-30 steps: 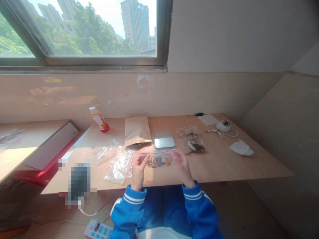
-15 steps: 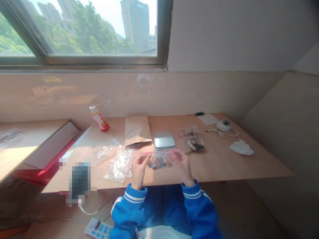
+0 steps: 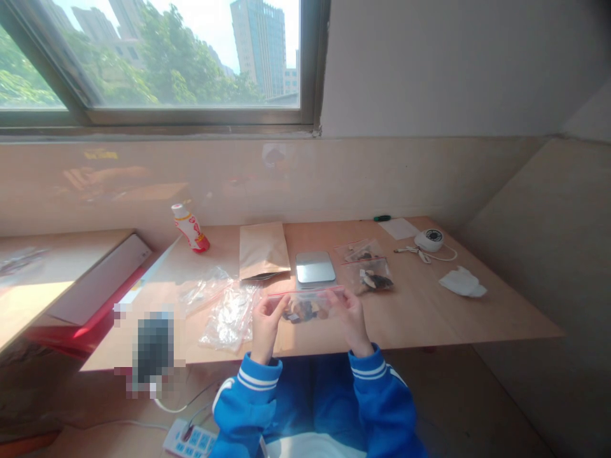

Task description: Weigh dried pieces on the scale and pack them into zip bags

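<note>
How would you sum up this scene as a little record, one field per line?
Held item: red-edged clear zip bag, brown and dark pieces inside
Left hand: pinching the bag's left end
Right hand: gripping its right end
Just beyond: silver-topped square device
To the left: clear plastic bags, brown pouch, red-and-white bottle
To the right: two filled zip bags, round white device, crumpled white sheet

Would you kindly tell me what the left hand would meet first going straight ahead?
Probably the rectangular brown paper pouch, though the left hand might pass above it; depth is unclear.
</note>
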Demonstrator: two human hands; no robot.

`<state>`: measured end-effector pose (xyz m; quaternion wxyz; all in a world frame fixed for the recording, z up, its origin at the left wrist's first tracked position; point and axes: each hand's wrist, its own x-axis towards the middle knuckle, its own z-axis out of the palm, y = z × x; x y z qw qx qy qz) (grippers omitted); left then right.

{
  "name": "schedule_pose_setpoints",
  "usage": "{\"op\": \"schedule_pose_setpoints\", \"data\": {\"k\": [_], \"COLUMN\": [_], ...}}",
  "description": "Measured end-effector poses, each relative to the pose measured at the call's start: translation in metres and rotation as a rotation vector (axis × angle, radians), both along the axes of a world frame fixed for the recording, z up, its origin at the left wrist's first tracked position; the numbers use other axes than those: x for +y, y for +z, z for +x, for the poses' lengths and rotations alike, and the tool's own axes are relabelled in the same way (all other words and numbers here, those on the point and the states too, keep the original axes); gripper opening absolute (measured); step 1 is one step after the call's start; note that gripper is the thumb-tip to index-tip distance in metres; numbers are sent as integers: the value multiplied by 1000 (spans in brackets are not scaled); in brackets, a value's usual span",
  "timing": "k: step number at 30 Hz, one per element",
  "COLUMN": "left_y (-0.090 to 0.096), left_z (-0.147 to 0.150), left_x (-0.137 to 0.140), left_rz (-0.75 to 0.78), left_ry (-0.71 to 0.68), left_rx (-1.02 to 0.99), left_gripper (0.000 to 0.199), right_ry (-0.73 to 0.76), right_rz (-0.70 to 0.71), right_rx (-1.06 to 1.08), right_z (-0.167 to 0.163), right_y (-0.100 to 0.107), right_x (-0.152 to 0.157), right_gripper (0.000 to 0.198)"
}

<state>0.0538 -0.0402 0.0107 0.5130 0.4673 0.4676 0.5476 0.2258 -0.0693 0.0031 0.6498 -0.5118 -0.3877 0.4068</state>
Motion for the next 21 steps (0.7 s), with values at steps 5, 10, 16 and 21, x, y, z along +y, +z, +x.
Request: {"op": "schedule_pose_setpoints", "data": {"k": [5, 10, 16, 21], "left_y": [4, 8, 3, 3], "left_z": [0, 3, 2, 2], "left_x": [-1, -3, -3, -3], "left_rz": [23, -26, -58, -84], "left_ry": [-74, -138, -160, -140], "left_rx": [-39, -28, -43, -28], "left_gripper": [33, 27, 26, 30], "right_ry": [147, 174, 139, 112], "right_rz": [20, -4, -37, -37], "right_rx": [127, 86, 26, 21], "right_z": [0, -3, -6, -4], "right_y": [7, 5, 7, 5], "right_x": [-4, -2, -1, 0], "right_gripper": [30, 35, 29, 26]}}
